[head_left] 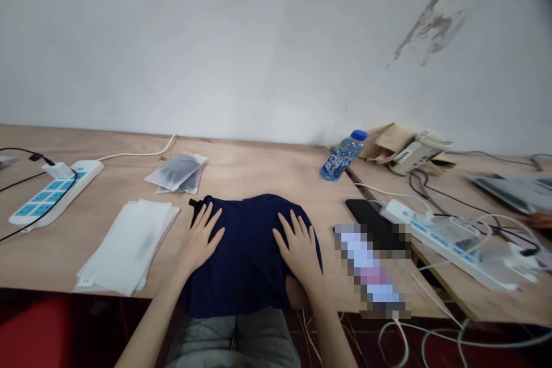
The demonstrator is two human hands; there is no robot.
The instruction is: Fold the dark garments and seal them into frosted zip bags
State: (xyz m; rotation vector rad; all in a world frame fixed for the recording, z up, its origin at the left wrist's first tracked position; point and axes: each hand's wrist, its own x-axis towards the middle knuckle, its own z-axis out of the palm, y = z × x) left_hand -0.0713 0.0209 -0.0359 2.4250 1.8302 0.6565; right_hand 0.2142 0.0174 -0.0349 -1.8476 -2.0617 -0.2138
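A dark navy piece of cloth [248, 253], which looks like a garment, lies spread on the wooden table, its lower end hanging over the front edge toward my lap. My left hand [200, 238] rests flat on its left side with fingers spread, close to a small black tag at the upper left corner. On the right side, my right hand [297, 244] also presses flat with its fingers apart. Neither hand grips the fabric. Left of the cloth is a stack of translucent white plastic bags [127, 247]. Behind that stack lie bags with dark contents [179, 172].
A white power strip [56, 195] lies far left. A blue-capped bottle [344, 155] stands behind, near a beige cup [420, 152]. On the right are a black phone-like object [375, 221], a pixelated screen [371, 270], another power strip [448, 244] and tangled cables.
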